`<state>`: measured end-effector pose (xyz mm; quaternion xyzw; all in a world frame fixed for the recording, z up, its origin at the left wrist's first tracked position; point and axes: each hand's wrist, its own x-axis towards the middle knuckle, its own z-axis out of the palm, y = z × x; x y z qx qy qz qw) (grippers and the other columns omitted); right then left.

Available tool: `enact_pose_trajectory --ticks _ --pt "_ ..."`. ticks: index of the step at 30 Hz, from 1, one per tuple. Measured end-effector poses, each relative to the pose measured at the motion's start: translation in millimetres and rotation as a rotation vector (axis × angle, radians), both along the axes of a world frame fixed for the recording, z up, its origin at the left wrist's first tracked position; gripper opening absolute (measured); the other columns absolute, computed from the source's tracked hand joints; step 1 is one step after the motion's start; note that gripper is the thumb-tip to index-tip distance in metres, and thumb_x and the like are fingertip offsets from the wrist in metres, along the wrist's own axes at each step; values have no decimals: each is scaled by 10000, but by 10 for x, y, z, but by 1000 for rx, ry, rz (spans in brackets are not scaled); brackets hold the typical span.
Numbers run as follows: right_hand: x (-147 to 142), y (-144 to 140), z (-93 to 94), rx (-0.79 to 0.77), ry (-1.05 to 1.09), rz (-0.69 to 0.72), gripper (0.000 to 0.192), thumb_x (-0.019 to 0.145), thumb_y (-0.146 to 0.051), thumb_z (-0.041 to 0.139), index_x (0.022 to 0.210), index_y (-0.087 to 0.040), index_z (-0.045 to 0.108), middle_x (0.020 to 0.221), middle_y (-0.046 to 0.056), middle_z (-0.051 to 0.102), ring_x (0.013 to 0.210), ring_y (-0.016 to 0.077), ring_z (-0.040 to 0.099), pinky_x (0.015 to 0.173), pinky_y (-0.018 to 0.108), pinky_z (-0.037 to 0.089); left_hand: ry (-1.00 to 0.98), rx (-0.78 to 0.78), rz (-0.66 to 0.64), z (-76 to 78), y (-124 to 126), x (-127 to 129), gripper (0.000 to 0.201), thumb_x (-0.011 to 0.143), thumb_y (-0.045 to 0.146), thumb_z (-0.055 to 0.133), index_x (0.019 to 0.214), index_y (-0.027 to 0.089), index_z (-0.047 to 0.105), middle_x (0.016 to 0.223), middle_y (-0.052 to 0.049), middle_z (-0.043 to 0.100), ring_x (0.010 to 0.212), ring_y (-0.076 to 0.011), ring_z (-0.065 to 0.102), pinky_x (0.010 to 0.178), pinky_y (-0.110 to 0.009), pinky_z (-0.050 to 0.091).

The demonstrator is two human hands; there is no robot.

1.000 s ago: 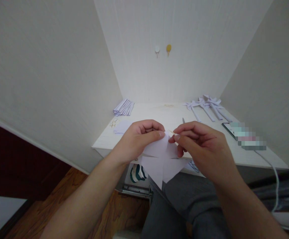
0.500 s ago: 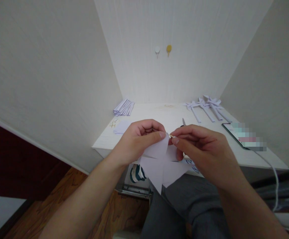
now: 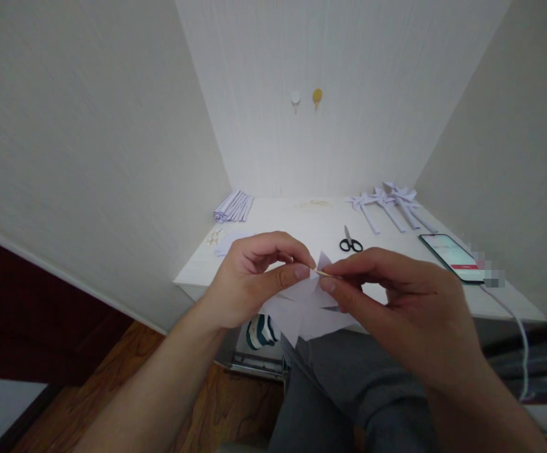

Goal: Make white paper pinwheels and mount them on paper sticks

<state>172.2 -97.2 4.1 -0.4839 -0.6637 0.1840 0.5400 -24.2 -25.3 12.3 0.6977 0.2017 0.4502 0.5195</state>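
Observation:
Over the table's front edge, a white paper pinwheel sheet, cut into pointed flaps, hangs from my left hand. The left thumb and fingers are closed on one corner of it. Between the thumb and index finger of my right hand is a thin pale stick. Its tip meets the paper at my left fingertips; whether it has pierced the paper, I cannot tell. One pointed flap stands up behind the stick. Just beyond my hands lie black-handled scissors.
Several finished paper pinwheels lie at the back right of the white table. Rolled paper sticks are stacked back left, near small pale pieces and white paper. A phone with a white cable lies right.
Both hands are slightly lower, and the right hand has shifted right, uncovering the scissors. The paper has tilted, with one flap now upright. The phone screen shows a different picture.

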Motion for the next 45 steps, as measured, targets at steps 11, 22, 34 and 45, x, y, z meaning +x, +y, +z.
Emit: enact_pose_trajectory --ticks 11,22,34,45 --pt "-1 -124 52 178 -128 34 105 887 -197 753 884 -298 786 790 -2 804 607 158 695 510 276 508 -30 207 -90 -13 4 -85 72 895 280 794 928 241 844 882 -84 775 871 -218 697 821 -374 545" --pt "-87 -200 120 152 -176 5 95 906 -227 716 865 -298 763 815 8 817 628 174 716 550 303 528 -96 149 -154 -54 43 -91 59 856 320 832 876 270 856 813 -74 769 821 -221 697 787 -390 552" --pt "-103 -207 188 160 -128 46 166 848 -109 710 854 -267 760 752 -40 789 558 113 658 525 232 508 -115 172 -227 -72 71 -75 79 886 237 795 943 212 843 827 -80 736 824 -205 664 785 -350 514" --pt "-71 -197 149 170 -151 63 173 857 -86 714 867 -254 754 789 -41 793 623 103 687 552 224 499 -69 97 -258 -29 36 -105 92 911 233 770 967 200 835 867 -72 727 844 -187 648 787 -327 489"
